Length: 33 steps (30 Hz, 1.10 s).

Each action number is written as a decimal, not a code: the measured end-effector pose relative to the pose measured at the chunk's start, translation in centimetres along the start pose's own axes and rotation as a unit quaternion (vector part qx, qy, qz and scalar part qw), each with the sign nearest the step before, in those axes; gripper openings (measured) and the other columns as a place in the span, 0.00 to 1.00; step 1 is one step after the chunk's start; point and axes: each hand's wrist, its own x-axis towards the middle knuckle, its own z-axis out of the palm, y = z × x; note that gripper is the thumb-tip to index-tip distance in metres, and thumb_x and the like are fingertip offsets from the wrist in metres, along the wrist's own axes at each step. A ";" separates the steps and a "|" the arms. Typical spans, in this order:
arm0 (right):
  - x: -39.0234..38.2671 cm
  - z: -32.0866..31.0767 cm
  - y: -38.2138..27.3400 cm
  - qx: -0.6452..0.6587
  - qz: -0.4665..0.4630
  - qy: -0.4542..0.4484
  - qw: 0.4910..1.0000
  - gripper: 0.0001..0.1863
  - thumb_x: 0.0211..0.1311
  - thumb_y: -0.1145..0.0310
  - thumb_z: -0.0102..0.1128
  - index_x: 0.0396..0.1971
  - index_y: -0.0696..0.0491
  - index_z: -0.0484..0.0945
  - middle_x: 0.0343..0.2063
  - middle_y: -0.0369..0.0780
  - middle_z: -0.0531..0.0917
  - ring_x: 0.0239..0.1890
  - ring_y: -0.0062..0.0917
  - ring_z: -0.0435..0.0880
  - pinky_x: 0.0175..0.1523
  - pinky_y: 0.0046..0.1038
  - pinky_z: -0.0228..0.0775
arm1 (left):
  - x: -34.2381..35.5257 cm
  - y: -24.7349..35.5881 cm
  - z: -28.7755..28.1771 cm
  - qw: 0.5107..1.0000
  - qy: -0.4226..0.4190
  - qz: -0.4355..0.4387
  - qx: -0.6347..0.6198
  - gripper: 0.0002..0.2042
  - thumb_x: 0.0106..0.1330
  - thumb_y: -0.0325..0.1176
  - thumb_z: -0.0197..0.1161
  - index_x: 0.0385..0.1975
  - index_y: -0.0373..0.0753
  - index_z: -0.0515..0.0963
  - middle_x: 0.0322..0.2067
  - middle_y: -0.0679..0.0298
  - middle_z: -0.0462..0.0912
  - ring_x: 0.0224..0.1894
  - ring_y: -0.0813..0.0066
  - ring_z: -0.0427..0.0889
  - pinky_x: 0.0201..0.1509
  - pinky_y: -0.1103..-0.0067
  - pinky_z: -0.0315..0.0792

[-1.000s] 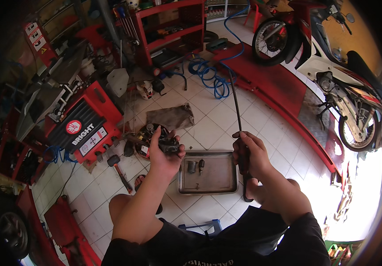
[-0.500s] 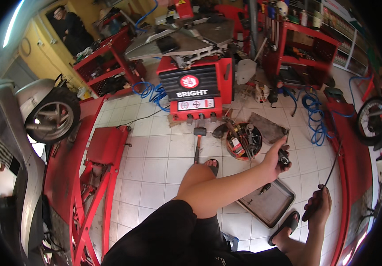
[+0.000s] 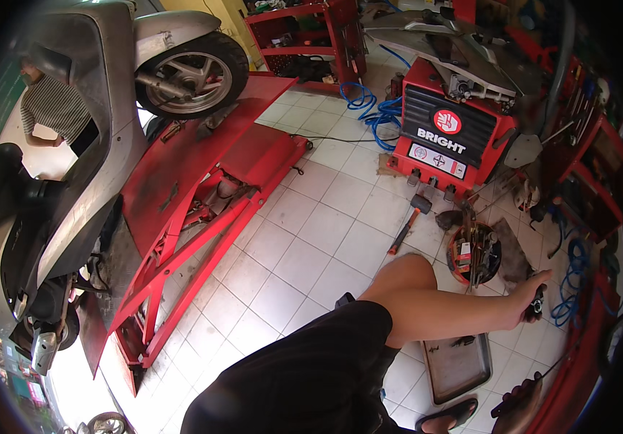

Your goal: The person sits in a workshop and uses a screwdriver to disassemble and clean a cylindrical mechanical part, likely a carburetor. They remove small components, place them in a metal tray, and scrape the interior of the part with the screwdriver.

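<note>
My left hand [image 3: 523,301] is closed around a small dark metal part with a bright round end [image 3: 536,307], its thumb stretched out on top. Low at the right, my right hand [image 3: 520,406] grips the dark handle of a long, thin-shafted tool that looks like a screwdriver [image 3: 563,356]; the hand is dim and partly blurred. Beneath my left forearm lies a shallow metal tray [image 3: 463,377] with small dark parts near its upper edge. Just beyond the forearm stands a round red container [image 3: 453,269] full of hand tools.
A mallet [image 3: 408,226] lies on the tiles before a red and black tyre machine [image 3: 445,119]. At left, a scooter [image 3: 73,210] stands on a red scissor lift [image 3: 203,289]. Blue hoses [image 3: 378,116] coil behind. A person in a striped shirt [image 3: 57,108] stands beyond the scooter.
The view has swung left, bringing more of the scooter, the lift and the striped-shirt person into sight. Both hands now appear farther right, with the same things in them.
</note>
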 end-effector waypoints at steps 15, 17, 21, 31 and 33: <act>0.9 2.5 0.1 -0.097 0.058 -0.056 0.992 0.20 0.76 0.66 0.56 0.58 0.64 0.77 0.36 0.42 0.81 0.32 0.27 0.81 0.40 0.30 0.77 | -4.6 3.6 1.0 0.999 -0.043 -0.033 0.005 0.26 0.66 0.58 0.66 0.44 0.38 0.79 0.32 0.63 0.77 0.32 0.65 0.74 0.32 0.76 0.64; 0.6 2.5 -0.4 -0.090 0.059 -0.063 0.992 0.20 0.76 0.66 0.56 0.58 0.65 0.77 0.36 0.42 0.81 0.32 0.27 0.82 0.41 0.30 0.77 | -4.6 3.5 1.2 0.999 -0.035 -0.039 -0.002 0.25 0.67 0.58 0.65 0.44 0.38 0.79 0.33 0.62 0.77 0.31 0.65 0.73 0.33 0.75 0.64; 0.1 2.1 -1.3 -0.091 0.052 -0.065 0.992 0.20 0.76 0.66 0.56 0.58 0.65 0.77 0.36 0.43 0.81 0.33 0.28 0.81 0.42 0.30 0.77 | -4.5 3.4 1.3 0.999 -0.020 -0.041 -0.001 0.25 0.67 0.58 0.64 0.44 0.38 0.79 0.32 0.62 0.77 0.31 0.65 0.73 0.33 0.76 0.63; -0.6 0.6 -1.7 -0.073 0.044 -0.077 0.993 0.20 0.76 0.67 0.56 0.59 0.66 0.77 0.36 0.42 0.81 0.33 0.27 0.82 0.42 0.29 0.77 | -4.2 2.4 0.9 0.998 -0.021 -0.038 0.041 0.24 0.69 0.58 0.62 0.41 0.39 0.81 0.32 0.63 0.77 0.31 0.64 0.73 0.33 0.75 0.62; -0.6 0.7 -1.8 -0.068 0.045 -0.077 0.994 0.20 0.75 0.67 0.56 0.59 0.65 0.77 0.36 0.42 0.82 0.33 0.27 0.82 0.42 0.29 0.77 | -4.2 2.3 1.0 0.998 -0.021 -0.042 0.040 0.24 0.69 0.58 0.62 0.41 0.38 0.81 0.32 0.63 0.77 0.31 0.65 0.73 0.33 0.76 0.62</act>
